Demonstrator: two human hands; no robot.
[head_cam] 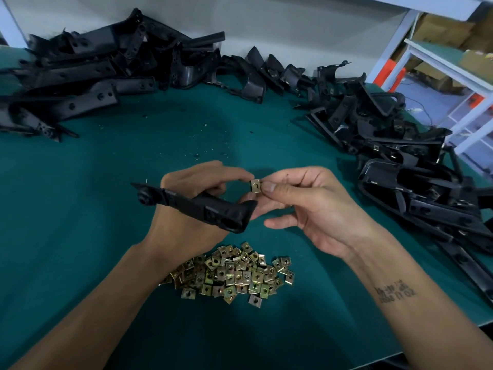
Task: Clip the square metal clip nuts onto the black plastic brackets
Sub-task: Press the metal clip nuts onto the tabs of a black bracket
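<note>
— One clip nut (pixel 255 186) is up off the table, pinched between the thumb and forefinger of the right hand (pixel 306 206), with the left forefinger touching its other edge. It is above the wide end of the black bracket (pixel 197 206), not yet on it.

— And the bracket?

— The left hand (pixel 192 198) grips it, fingers curled round its middle, so it lies slanted across the palm with the narrow end pointing left and the wide end toward the right hand.

— So which step is this?

— I judge it the lining-up: nut chosen, being turned so its open side faces the bracket. The next move calls for sliding that slot over the bracket's edge until the hole in the nut sits over a hole in the plastic. Which hole is meant I cannot tell.

— Any room to work?

— Plenty. The green mat (pixel 80 196) lies open around both hands. The heap of loose nuts (pixel 232 271) sits just below the wrists, near enough for the next pick. A pile of brackets (pixel 74 76) lines the far left, and a second pile (pixel 416 166), several showing metal clips, crowds the right side close to the table edge there.

— A risk?

— A dropped nut would likely land on the mat or among the heap, easily lost there.
</note>
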